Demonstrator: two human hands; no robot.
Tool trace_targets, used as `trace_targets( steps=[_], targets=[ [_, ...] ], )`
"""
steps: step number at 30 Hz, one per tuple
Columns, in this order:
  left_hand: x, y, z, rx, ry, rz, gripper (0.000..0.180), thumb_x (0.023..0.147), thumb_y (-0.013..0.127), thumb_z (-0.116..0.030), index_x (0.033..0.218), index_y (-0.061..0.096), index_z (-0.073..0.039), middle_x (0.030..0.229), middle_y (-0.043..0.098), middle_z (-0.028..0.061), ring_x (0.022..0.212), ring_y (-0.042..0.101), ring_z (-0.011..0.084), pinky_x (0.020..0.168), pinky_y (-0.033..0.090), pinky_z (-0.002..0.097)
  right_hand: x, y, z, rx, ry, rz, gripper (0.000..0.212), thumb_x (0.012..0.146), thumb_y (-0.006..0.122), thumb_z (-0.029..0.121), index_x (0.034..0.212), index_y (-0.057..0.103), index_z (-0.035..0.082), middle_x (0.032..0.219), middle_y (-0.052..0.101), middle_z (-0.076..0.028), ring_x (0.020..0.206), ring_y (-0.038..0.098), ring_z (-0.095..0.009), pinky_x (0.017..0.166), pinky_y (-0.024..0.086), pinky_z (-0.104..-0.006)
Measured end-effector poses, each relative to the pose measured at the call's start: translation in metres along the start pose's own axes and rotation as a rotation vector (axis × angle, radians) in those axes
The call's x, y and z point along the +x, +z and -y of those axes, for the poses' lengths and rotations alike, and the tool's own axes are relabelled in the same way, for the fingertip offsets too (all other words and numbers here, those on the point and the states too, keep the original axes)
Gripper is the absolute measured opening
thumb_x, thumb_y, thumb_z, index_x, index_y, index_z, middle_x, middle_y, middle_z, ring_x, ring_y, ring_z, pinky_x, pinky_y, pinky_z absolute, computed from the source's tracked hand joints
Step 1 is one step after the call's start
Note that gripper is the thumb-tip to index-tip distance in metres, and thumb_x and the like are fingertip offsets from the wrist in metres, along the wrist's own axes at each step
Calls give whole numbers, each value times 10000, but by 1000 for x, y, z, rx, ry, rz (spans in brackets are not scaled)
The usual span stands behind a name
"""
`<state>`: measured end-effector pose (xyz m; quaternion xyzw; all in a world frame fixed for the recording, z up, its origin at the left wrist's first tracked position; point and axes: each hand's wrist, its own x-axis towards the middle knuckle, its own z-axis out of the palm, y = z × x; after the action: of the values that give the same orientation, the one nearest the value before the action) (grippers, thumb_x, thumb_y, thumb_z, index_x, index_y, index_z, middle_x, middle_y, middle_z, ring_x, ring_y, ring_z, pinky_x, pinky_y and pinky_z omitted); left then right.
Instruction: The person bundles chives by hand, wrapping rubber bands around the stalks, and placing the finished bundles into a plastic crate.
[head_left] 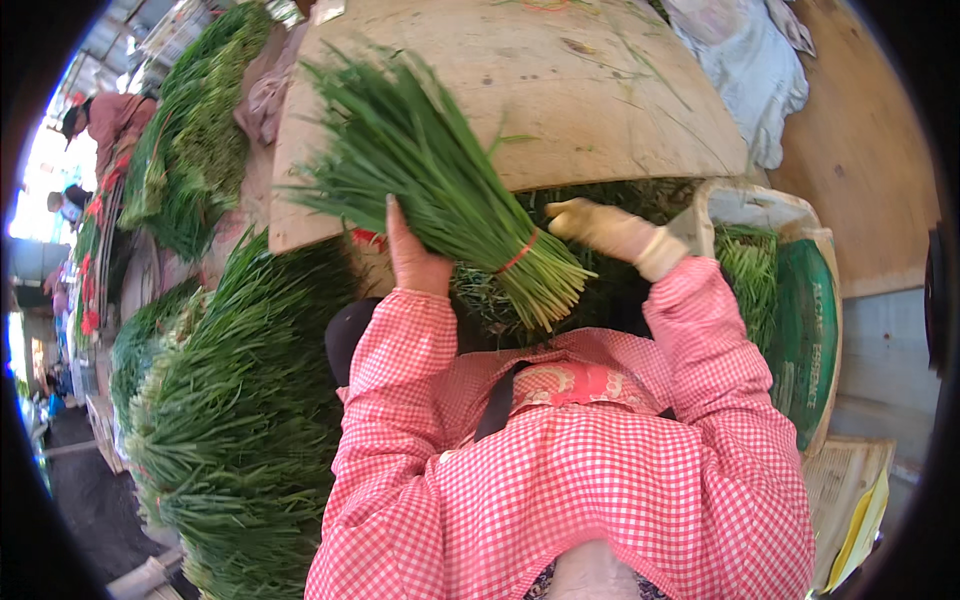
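Outdoors at a market stall, a pale, stained wooden board (600,90) fills the far middle. Bare left hand (415,262) presses its fingers, nearly straight, against the near-left side of a bundle of long green chives (440,180) tied with a red rubber band (517,253). Gloved right hand (610,232) sits just right of the band; its grip is unclear. Cut ends point near-right, leaf tips fan far-left. Heaped greens (240,420) lie left; a green sack (800,330) is cut off right.
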<state>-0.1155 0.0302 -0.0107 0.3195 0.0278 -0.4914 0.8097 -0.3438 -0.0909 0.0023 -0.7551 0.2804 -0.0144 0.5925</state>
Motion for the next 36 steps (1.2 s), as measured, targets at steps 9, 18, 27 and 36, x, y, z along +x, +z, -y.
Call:
trace_targets(
  steps=[9,18,27,36],
  targets=[
    [-5,-12,-14,187,-143,32,568,860,531,-471,1255,462,-69,1216,530,103,1066,513,248,917,411,418,19,72,-16,1187,1,456,672,790,624,505,1273,471,63,1264,519,-80,1149,483,-164,1023,326,-310],
    [-28,-31,22,925,197,455,379,877,526,-318,1141,458,-53,1109,523,93,992,514,201,884,413,337,-13,53,8,1253,112,129,627,771,605,567,1162,556,79,1124,618,-61,1001,599,-175,913,446,-357],
    [-64,-2,61,66,-503,367,641,864,481,-542,1285,421,-63,1200,543,129,1051,566,271,916,465,425,-12,71,7,1203,93,-67,593,825,577,501,1210,502,56,1142,589,-69,991,580,-153,839,494,-309],
    [-63,7,62,-91,-541,458,552,863,524,-444,1243,476,-46,1195,551,141,1066,559,283,925,457,435,-93,105,31,928,77,-254,700,862,459,582,1361,324,110,1133,564,-61,915,567,-156,808,446,-284]
  ],
)
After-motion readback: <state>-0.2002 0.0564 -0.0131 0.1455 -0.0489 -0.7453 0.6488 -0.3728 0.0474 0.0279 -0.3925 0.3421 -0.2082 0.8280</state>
